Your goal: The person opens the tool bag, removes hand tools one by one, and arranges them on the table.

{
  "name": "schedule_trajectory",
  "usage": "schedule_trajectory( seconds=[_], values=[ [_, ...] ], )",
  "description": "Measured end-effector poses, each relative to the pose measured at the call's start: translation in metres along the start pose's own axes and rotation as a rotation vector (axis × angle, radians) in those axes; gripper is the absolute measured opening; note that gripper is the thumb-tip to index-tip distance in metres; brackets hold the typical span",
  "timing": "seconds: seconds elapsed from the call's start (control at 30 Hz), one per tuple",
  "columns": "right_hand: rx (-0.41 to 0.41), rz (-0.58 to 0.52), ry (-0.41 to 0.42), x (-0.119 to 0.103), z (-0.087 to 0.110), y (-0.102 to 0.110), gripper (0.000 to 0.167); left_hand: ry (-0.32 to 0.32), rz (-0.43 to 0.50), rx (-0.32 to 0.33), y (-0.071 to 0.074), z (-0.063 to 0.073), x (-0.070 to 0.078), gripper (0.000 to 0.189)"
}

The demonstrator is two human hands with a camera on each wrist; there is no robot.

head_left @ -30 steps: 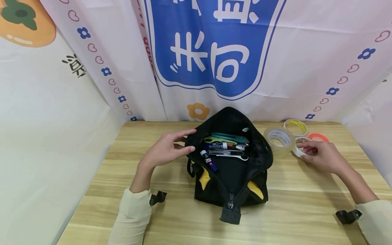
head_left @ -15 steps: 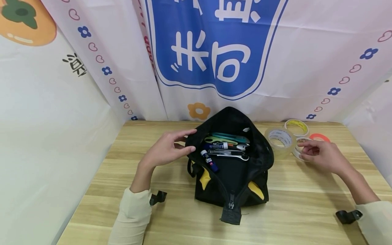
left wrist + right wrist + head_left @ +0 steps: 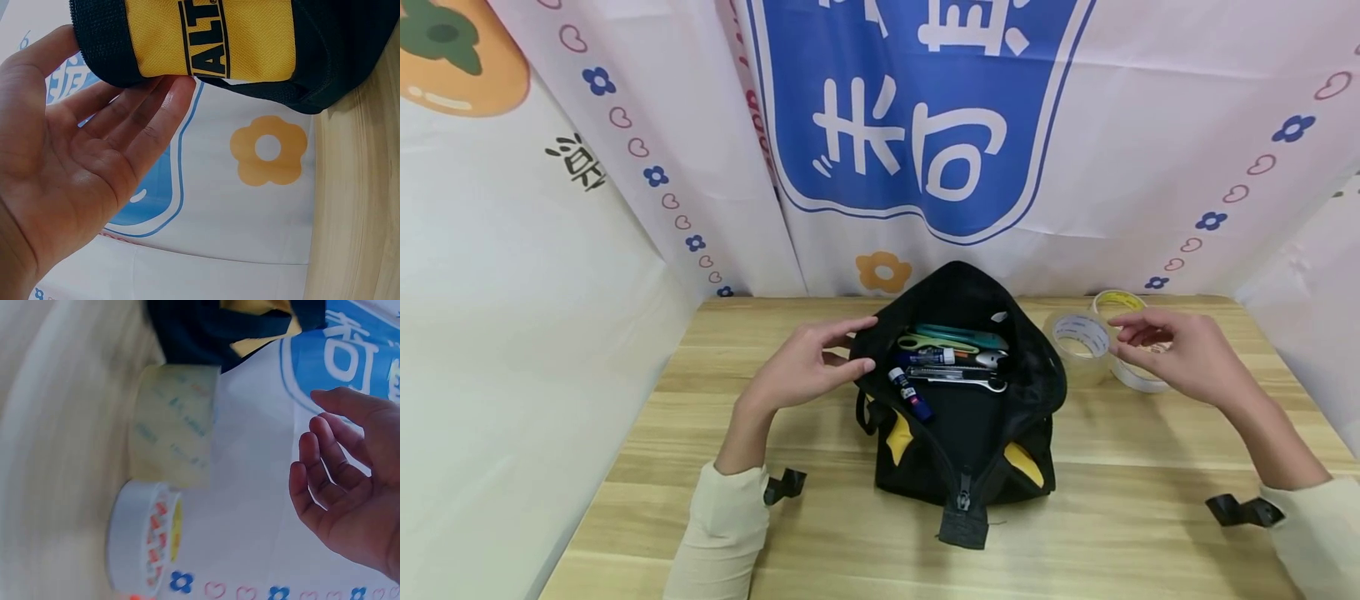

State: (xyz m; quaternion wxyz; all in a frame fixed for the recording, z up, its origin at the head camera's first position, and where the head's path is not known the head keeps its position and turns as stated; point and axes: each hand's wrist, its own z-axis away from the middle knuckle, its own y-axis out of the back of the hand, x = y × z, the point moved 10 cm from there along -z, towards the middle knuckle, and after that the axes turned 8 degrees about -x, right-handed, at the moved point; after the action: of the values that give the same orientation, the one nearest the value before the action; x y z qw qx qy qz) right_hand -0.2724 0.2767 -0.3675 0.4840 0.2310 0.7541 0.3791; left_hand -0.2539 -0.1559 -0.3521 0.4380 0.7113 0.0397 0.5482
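Note:
A black and yellow tool bag [image 3: 1047, 379] stands unzipped on the table. My left hand [image 3: 808, 362] holds its left rim, the thumb over the zipper edge and the fingers against the outer side in the left wrist view. My right hand [image 3: 1191, 354] hovers above the tape rolls, fingers loosely bent, holding nothing. Nearest it are a wide clear tape roll [image 3: 1078, 367], a white tape roll [image 3: 1138, 382] and a roll with a yellow inner ring [image 3: 1117, 297]. In the right wrist view, the clear packing tape [image 3: 175, 425] and white roll [image 3: 132, 537] stand apart from the hand.
Inside the bag lie green-handled scissors [image 3: 928, 342], a teal utility knife [image 3: 977, 337], a silver box cutter [image 3: 962, 379] and a small blue tube [image 3: 910, 395]. A printed cloth [image 3: 1075, 250] hangs behind the wooden table [image 3: 820, 533]. An orange edge [image 3: 142, 597] peeks out below the white roll.
My right hand has lifted off the white tape roll and shifted slightly left, now covering the orange roll in the head view. The left hand keeps its place on the bag's rim.

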Motion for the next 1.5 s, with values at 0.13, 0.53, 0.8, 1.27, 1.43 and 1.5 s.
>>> schedule_trajectory(
  seconds=[0.13, 0.53, 0.8, 1.27, 1.43, 1.5],
  values=[
    [0.021, -0.022, 0.033, -0.021, -0.007, 0.004, 0.03, -0.002, 0.002, 0.0, 0.0, 0.0, 0.0, 0.058],
    [0.06, -0.061, 0.09, -0.065, -0.023, 0.012, 0.029, 0.004, 0.001, 0.003, 0.0, 0.0, 0.001, 0.058],
    [0.061, -0.058, 0.166, -0.089, -0.034, 0.012, 0.034, 0.004, 0.004, 0.0, 0.0, 0.0, 0.0, 0.058],
    [-0.018, -0.146, 0.221, -0.134, -0.058, -0.009, 0.034, 0.002, -0.006, 0.008, 0.001, 0.001, 0.0, 0.058],
    [-0.08, -0.142, 0.219, -0.148, -0.066, -0.024, 0.037, 0.003, -0.007, 0.008, 0.001, 0.0, 0.0, 0.057],
    [-0.116, -0.144, 0.216, -0.151, -0.07, -0.032, 0.038, 0.005, -0.005, 0.007, 0.001, 0.0, 0.0, 0.057]
  ],
)
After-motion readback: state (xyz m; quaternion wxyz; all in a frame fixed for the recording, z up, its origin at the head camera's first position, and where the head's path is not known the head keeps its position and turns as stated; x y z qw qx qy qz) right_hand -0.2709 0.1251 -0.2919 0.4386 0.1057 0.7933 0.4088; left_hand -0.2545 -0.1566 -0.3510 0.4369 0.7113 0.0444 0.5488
